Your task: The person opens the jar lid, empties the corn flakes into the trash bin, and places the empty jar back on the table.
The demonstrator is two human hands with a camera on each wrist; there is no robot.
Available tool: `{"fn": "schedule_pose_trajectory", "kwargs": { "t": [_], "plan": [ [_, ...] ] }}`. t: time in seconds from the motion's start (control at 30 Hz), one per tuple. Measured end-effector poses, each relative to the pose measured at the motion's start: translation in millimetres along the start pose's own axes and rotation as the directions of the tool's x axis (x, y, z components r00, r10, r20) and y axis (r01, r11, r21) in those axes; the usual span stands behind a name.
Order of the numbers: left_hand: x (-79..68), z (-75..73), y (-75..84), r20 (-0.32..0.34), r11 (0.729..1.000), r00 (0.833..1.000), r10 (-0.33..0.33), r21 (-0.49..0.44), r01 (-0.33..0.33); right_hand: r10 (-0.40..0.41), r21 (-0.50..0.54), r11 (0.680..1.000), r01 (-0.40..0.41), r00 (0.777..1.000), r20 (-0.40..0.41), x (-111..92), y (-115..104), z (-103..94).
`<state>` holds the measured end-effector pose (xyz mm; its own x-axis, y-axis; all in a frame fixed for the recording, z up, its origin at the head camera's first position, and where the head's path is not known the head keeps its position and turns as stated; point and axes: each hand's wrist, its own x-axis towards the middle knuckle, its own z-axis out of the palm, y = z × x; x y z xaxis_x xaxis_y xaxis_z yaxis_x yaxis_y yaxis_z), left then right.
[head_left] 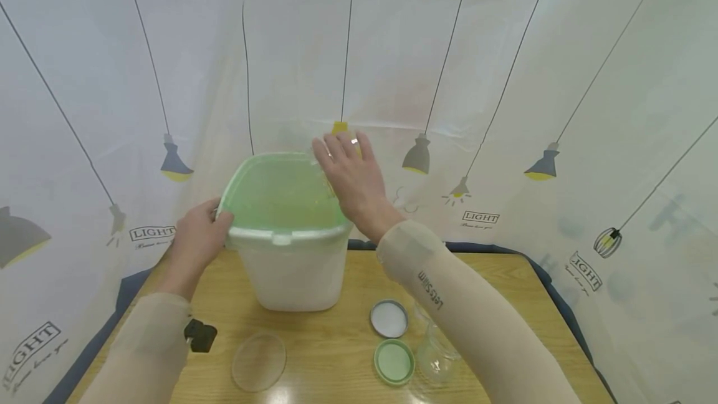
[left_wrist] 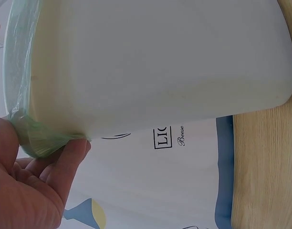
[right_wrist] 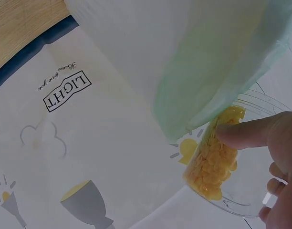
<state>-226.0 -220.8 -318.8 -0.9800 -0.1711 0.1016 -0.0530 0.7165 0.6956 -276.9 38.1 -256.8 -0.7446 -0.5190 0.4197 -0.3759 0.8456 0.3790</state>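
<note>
A white bin [head_left: 300,273] stands on the table, lined with a thin green bag [head_left: 280,195] folded over its rim. At the bin's left side my left hand [head_left: 199,235] pinches the bag's edge at the rim, and the left wrist view shows the bunched bag [left_wrist: 38,138] between thumb and fingers. My right hand [head_left: 354,176] is raised at the bin's right rim. It grips a clear round container [right_wrist: 248,205], thumb on one side. Tilted beside the bag's edge, the container holds a mass of yellow-orange pieces [right_wrist: 213,164].
In front of the bin lies a clear round disc [head_left: 259,362]. To its right are a silver-rimmed lid [head_left: 389,318] and a green lid [head_left: 394,361]. A clear glass jar [head_left: 439,360] stands beside them, partly behind my right sleeve. A lamp-printed sheet [head_left: 297,48] hangs behind the table.
</note>
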Motion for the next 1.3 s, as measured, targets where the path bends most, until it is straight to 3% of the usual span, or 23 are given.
{"fn": "schedule_pose_trajectory", "kwargs": {
  "t": [1.3],
  "plan": [
    [2.1, 1.6, -2.2, -0.006, 1.0, 1.0, -0.009, 0.015, 0.009, -0.076, -0.148, 0.986, 0.079, 0.997, 0.021, 1.8, -5.4, 1.3]
  ]
}}
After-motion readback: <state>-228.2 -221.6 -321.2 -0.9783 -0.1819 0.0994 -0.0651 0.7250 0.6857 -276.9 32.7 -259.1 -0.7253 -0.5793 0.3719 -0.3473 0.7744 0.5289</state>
